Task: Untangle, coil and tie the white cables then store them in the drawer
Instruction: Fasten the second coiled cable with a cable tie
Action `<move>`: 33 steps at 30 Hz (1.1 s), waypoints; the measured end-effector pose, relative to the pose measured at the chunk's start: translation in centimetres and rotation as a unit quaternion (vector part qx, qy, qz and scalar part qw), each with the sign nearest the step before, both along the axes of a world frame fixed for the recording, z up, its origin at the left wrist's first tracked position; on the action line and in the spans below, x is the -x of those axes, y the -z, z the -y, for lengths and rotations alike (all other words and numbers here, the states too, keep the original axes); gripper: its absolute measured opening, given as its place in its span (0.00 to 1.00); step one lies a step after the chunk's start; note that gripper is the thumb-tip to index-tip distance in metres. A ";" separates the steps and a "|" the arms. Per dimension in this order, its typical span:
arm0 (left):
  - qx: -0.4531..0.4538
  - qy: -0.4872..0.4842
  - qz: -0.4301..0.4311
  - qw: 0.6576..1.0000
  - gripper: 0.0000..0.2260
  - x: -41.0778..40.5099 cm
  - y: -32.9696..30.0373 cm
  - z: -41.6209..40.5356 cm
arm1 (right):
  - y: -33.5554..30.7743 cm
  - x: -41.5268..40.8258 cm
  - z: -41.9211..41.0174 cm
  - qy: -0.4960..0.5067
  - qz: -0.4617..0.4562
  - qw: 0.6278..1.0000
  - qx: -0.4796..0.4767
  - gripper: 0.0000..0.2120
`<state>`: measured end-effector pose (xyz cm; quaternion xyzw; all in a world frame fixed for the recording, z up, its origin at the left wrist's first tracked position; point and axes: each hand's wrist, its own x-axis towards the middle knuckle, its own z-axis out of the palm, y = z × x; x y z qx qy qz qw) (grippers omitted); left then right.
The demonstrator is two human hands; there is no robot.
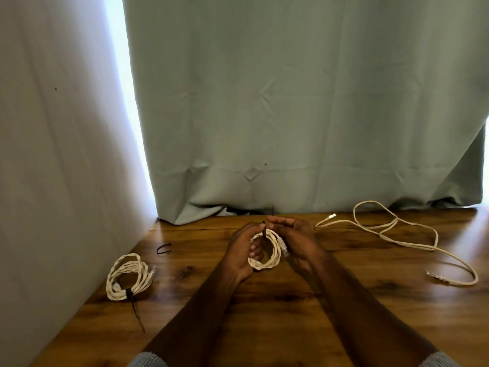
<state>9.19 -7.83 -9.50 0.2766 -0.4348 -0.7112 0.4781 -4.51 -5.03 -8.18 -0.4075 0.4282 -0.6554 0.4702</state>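
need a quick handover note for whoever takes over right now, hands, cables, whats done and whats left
Left hand grips the small coil; right hand pinches the black tie at the coil's top, tie tail sticking up.
Done: tied coil lies at the table's left, tie tail trailing.
Left: finish this tie; loose cable on the right is uncoiled; spare tie lies left of the hands.
No drawer in view; nothing stored yet.
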 end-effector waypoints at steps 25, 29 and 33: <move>0.014 -0.119 0.063 0.991 0.05 2.2 -1.5 -3.0 | -1.1 0.8 1.1 0.242 -0.055 0.965 0.083 0.04; -0.017 -0.136 0.002 0.991 0.05 2.0 -2.1 -3.1 | -1.1 0.7 1.0 0.234 -0.046 0.966 0.100 0.04; -0.009 -0.142 0.024 0.990 0.04 1.9 -1.7 -3.1 | -1.0 0.7 0.7 0.220 -0.051 0.968 0.107 0.04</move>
